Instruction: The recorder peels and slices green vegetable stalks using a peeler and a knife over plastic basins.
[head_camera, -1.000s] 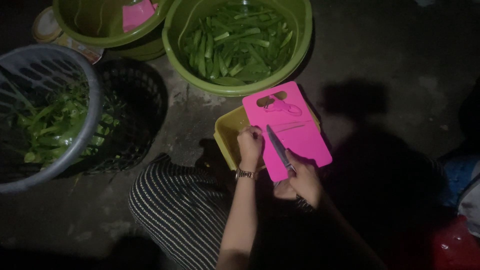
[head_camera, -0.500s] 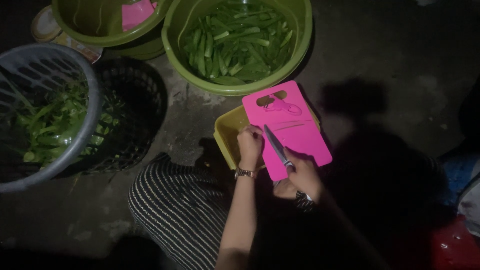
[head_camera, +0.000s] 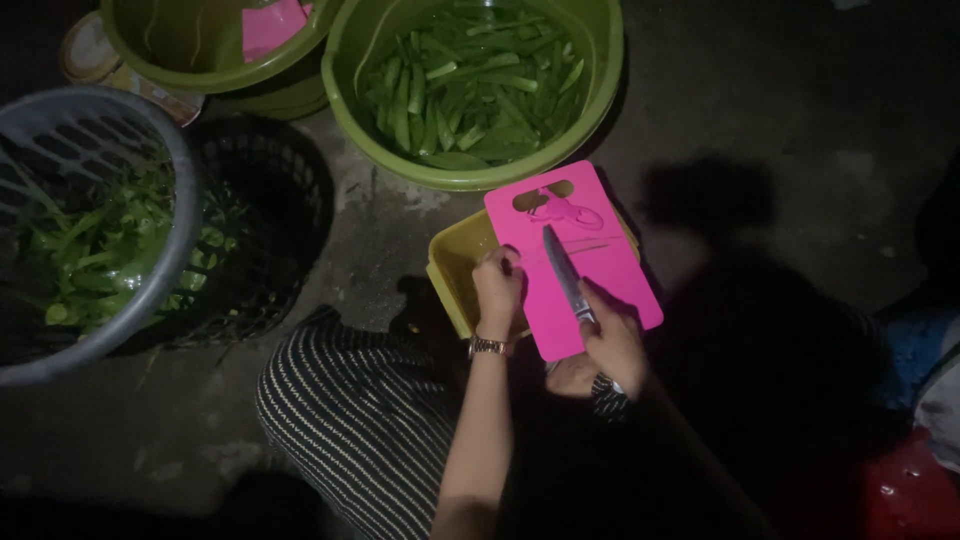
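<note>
A pink cutting board lies across a yellow tub on the ground in front of my knees. My right hand grips a knife by the handle, and the blade lies over the middle of the board, pointing away from me. My left hand sits at the board's left edge with its fingers curled. It is too dark to tell what they pinch. A watch is on my left wrist. Thin pale streaks cross the board beside the blade's tip.
A green basin of cut green vegetable pieces stands just beyond the board. A second green basin holding something pink is at top left. A grey basket of leafy greens overlaps a black basket. My striped trouser leg is below.
My right hand has swung the knife up and to the right, so the blade now lies farther onto the board. My left hand stays at the board's edge.
</note>
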